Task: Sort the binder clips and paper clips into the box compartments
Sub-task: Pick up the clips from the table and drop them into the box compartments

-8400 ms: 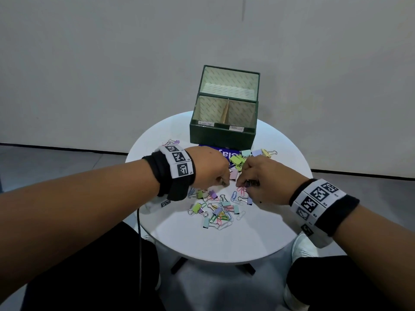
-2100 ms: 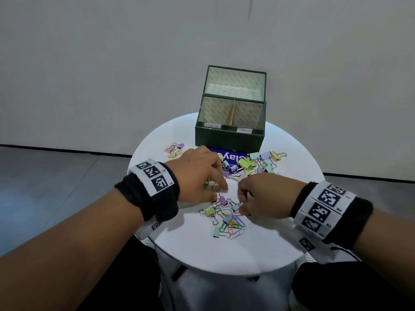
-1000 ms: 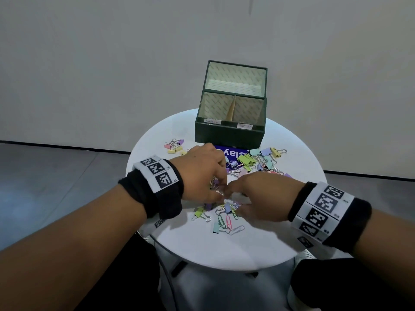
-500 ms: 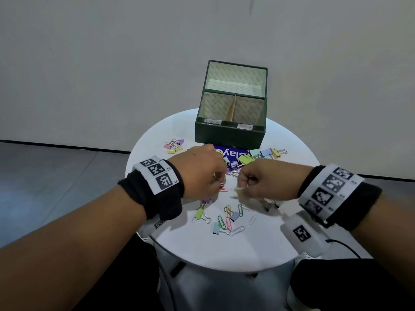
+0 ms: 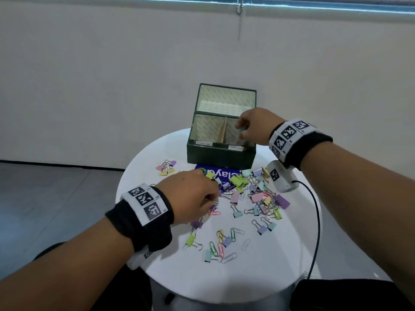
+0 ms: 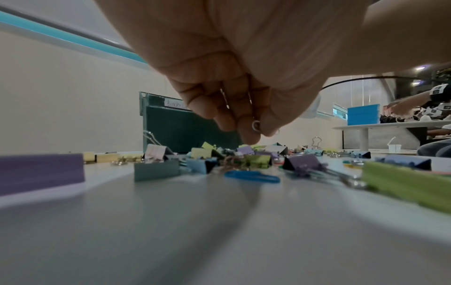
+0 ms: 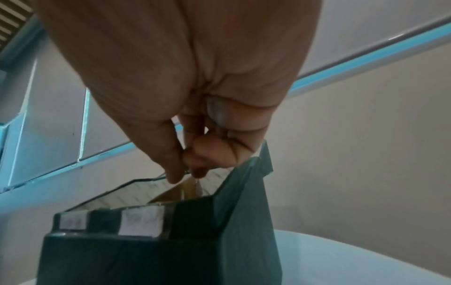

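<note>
A dark green box with a back compartment and two front ones stands at the far side of the round white table. My right hand hovers over the front right compartment, thumb and forefinger pinching a small light-blue clip; its kind is unclear. The right wrist view shows those fingertips just above the box rim. My left hand is down in the pile of pastel binder clips, fingers curled round silver wire handles. Loose paper clips lie nearer me.
A blue printed card lies in front of the box. A few binder clips sit apart at the left. A black cable crosses the table's right side. Another table with a blue box stands far off.
My right hand has lifted off the pile and travelled forward to the box's front right compartment with a clip. The left hand stays on the pile, gathering clips.
</note>
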The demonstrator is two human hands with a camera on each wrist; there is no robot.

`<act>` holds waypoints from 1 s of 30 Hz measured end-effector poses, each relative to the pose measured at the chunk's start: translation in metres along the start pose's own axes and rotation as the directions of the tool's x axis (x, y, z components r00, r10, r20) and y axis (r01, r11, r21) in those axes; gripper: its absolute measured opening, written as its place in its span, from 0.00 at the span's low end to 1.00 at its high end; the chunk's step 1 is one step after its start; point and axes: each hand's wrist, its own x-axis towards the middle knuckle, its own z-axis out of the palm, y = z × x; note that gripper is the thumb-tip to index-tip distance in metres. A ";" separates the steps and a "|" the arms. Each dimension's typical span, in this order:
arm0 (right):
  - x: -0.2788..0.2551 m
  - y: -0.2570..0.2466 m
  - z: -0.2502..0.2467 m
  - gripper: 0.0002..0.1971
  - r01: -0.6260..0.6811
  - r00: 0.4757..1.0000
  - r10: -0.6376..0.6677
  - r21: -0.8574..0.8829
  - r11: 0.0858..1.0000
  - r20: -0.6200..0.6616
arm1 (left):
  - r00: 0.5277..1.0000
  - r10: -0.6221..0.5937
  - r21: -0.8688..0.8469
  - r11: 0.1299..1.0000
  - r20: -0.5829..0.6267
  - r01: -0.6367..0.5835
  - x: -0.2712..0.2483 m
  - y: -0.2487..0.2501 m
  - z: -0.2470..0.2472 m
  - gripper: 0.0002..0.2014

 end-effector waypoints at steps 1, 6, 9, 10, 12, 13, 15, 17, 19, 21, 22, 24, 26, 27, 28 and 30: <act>-0.001 0.000 -0.001 0.13 0.012 1.000 -0.012 0.038 0.999 -0.007 | 1.000 0.001 -0.003 1.000 -0.004 -0.001 0.000 0.000 0.000 0.06; -0.044 0.012 -0.007 0.08 0.140 0.983 -0.126 0.109 0.984 -0.132 | 0.999 0.005 -0.037 0.999 -0.033 -0.006 0.000 0.001 -0.004 0.05; -0.088 0.034 0.005 0.06 0.146 0.984 -0.146 0.002 0.989 0.107 | 0.985 0.068 0.049 0.997 -0.161 -0.061 0.005 0.001 -0.006 0.05; -0.099 0.043 0.011 0.05 0.139 0.973 -0.128 -0.048 0.989 0.191 | 0.979 0.075 0.078 0.995 -0.188 -0.061 0.009 0.002 -0.007 0.05; -0.118 0.058 0.021 0.03 0.115 0.959 -0.090 -0.078 0.990 0.268 | 0.977 0.031 0.079 0.997 -0.210 -0.014 0.020 0.005 -0.015 0.05; -0.125 0.063 0.025 0.03 0.110 0.958 -0.087 -0.071 0.991 0.273 | 0.974 -0.009 0.048 0.999 -0.227 0.020 0.028 0.007 -0.020 0.05; -0.132 0.068 0.032 0.04 0.122 0.960 -0.103 -0.056 0.991 0.262 | 0.955 -0.095 -0.057 0.995 -0.281 0.082 0.048 0.009 -0.032 0.04; -0.135 0.069 0.040 0.05 0.126 0.964 -0.112 -0.044 0.991 0.243 | 0.933 -0.176 -0.142 0.980 -0.314 0.137 0.071 0.009 -0.042 0.04; -0.135 0.071 0.047 0.05 0.112 0.972 -0.105 -0.021 0.993 0.212 | 0.918 -0.230 -0.161 0.969 -0.324 0.187 0.092 0.008 -0.048 0.04; -0.134 0.073 0.052 0.08 0.099 0.978 -0.096 -0.006 0.995 0.185 | 0.907 -0.268 -0.164 0.961 -0.324 0.225 0.108 0.007 -0.051 0.06; -0.133 0.073 0.053 0.10 0.096 0.979 -0.094 -0.003 0.995 0.182 | 0.905 -0.284 -0.167 0.956 -0.317 0.242 0.114 0.008 -0.052 0.07; -0.133 0.075 0.055 0.16 0.096 0.980 -0.093 -0.009 0.995 0.177 | 0.904 -0.294 -0.162 0.953 -0.310 0.254 0.120 0.007 -0.054 0.12; -0.132 0.078 0.056 0.17 0.086 0.983 -0.085 0.006 0.996 0.165 | 0.909 -0.263 -0.126 0.964 -0.324 0.234 0.119 0.005 -0.054 0.15; -0.133 0.079 0.056 0.16 0.075 0.986 -0.077 0.019 0.997 0.149 | 0.913 -0.231 -0.094 0.973 -0.335 0.212 0.115 0.005 -0.053 0.14; -0.133 0.081 0.055 0.15 0.064 0.989 -0.067 0.021 0.998 0.130 | 0.921 -0.192 -0.062 0.981 -0.339 0.182 0.109 0.004 -0.051 0.13; -0.133 0.086 0.055 0.11 0.053 0.996 -0.052 -0.009 0.999 0.078 | 0.943 -0.110 -0.007 0.993 -0.313 0.114 0.090 0.001 -0.046 0.11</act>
